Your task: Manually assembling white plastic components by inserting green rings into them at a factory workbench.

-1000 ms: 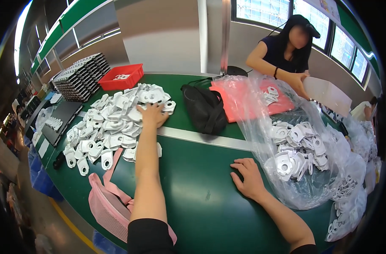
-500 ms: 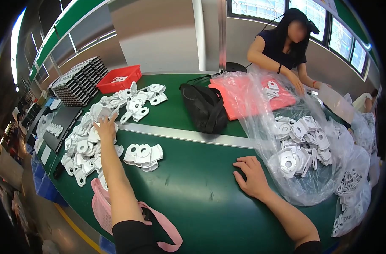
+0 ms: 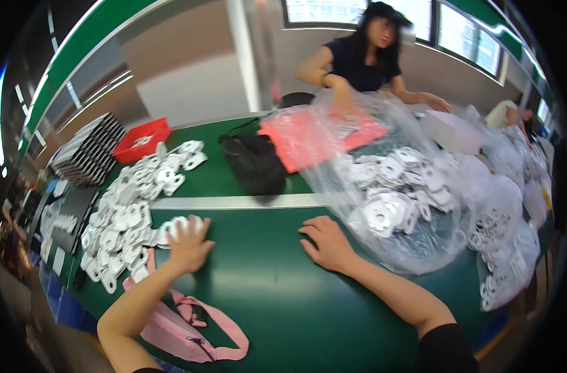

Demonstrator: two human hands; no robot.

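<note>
Green worktop fills the near side of a factory room, where a person's two hands lie well apart. At left, the left hand is open, fingers spread over a small cluster of white parts just beside the near right edge of a large heap; it does not appear closed around any. The right hand rests on the worktop, fingers loosely bent, holding nothing visible, near a clear plastic bag of similar pieces.

Flat, with rounded ends and round holes, the parts look like moulded plastic: probably light, stiff and smooth enough to slide under a flat palm, unlikely to break easily. A single piece would best be pinched by its outer edge or hole rim; overlapping ones may shift together.

Near left lies a pink mesh bag; across the table, a co-worker reaches over red sheeting.
</note>
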